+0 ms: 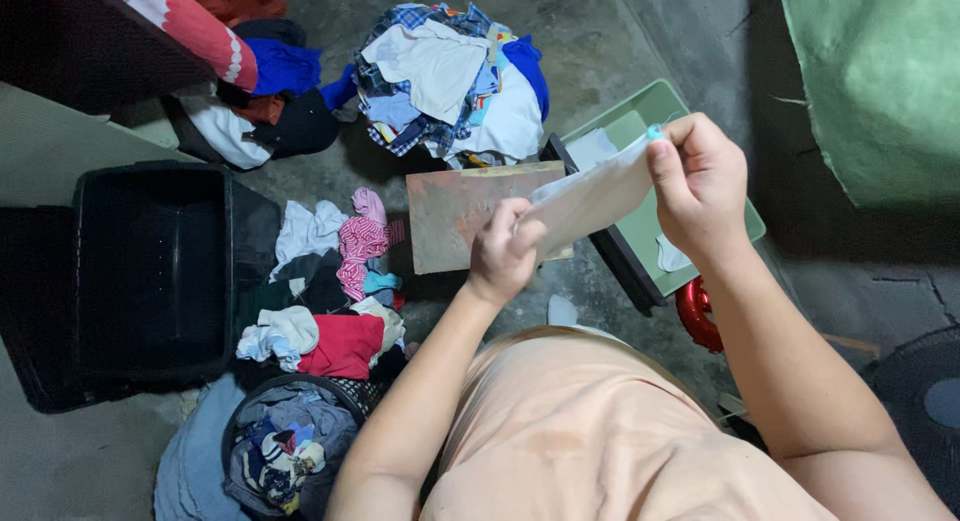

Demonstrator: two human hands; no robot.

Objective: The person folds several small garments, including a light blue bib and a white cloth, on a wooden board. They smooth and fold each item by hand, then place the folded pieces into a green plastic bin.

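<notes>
Stretching a pale cloth (590,196) between them, the left hand (503,253) and right hand (700,181) are each pinching one end of it, fingers clenched on the fabric. Just beneath the held cloth, a green bin (745,221) is holding a few white pieces, with a brown board (455,216) beside the left hand's grip. Far left of the grip, a black tub (150,271) is sitting empty, while a dark basket (290,446) below is brimming with mixed clothes, and loose clothes (330,291) are lying between them.
</notes>
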